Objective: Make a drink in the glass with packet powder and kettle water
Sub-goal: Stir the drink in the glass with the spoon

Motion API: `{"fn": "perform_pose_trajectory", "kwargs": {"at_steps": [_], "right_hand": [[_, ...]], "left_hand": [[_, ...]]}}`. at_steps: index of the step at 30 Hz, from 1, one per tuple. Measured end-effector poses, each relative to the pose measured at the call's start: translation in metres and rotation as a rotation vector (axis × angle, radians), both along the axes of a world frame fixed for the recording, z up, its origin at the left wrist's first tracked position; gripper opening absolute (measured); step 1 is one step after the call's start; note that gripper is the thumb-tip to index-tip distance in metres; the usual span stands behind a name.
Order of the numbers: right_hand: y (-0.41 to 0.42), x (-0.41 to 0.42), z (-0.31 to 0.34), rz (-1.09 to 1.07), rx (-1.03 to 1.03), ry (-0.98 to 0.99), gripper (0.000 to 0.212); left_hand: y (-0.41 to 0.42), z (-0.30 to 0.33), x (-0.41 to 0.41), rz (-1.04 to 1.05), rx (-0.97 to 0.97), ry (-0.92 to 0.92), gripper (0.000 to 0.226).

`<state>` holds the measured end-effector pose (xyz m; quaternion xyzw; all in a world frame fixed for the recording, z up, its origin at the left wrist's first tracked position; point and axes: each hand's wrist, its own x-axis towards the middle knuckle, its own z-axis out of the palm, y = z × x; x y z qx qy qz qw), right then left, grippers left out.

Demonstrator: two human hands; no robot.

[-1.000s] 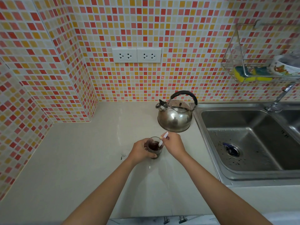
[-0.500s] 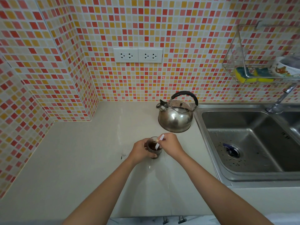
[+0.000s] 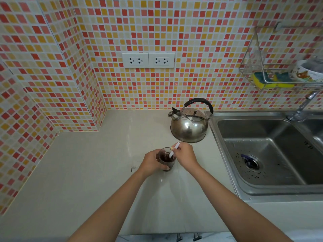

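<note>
A small clear glass (image 3: 167,160) with dark brown liquid stands on the pale counter (image 3: 90,172). My left hand (image 3: 150,163) wraps around its left side. My right hand (image 3: 185,155) pinches a thin white stirrer (image 3: 174,150) whose lower end dips into the liquid; the upper end sticks up past my fingers. The steel kettle (image 3: 189,125) with a black handle sits just behind the glass, by the sink's edge. No powder packet is in sight.
A steel sink (image 3: 267,154) lies to the right, with a tap (image 3: 302,107) at its back. Above it hangs a wire rack (image 3: 258,74) with sponges and a bowl. Tiled walls close in the counter at the back and left. A small dark speck (image 3: 131,169) lies left of the glass.
The stirrer's top end has shifted slightly from side to side over the glass while my right hand moved with it. My left hand and the glass have stayed put.
</note>
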<state>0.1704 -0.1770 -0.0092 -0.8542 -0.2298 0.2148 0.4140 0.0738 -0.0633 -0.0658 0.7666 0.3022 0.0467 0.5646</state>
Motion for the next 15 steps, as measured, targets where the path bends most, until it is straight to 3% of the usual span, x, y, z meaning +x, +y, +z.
{"fn": "perform_pose_trajectory", "kwargs": {"at_steps": [7,11,13,15], "right_hand": [[-0.006,0.005,-0.006,-0.1,0.045,0.136,0.018],[-0.008,0.002,-0.008,-0.089,0.024,0.069,0.014],[-0.008,0.002,-0.011,-0.071,-0.001,0.025,0.035],[-0.009,0.003,-0.012,-0.086,-0.02,0.052,0.034]], "left_hand": [[0.001,-0.003,0.0,0.011,-0.004,-0.007,0.077],[0.001,-0.004,0.0,0.02,0.001,0.0,0.077],[0.0,-0.004,0.0,0.02,0.004,0.003,0.075],[0.0,-0.003,0.0,0.025,0.001,0.01,0.077]]}}
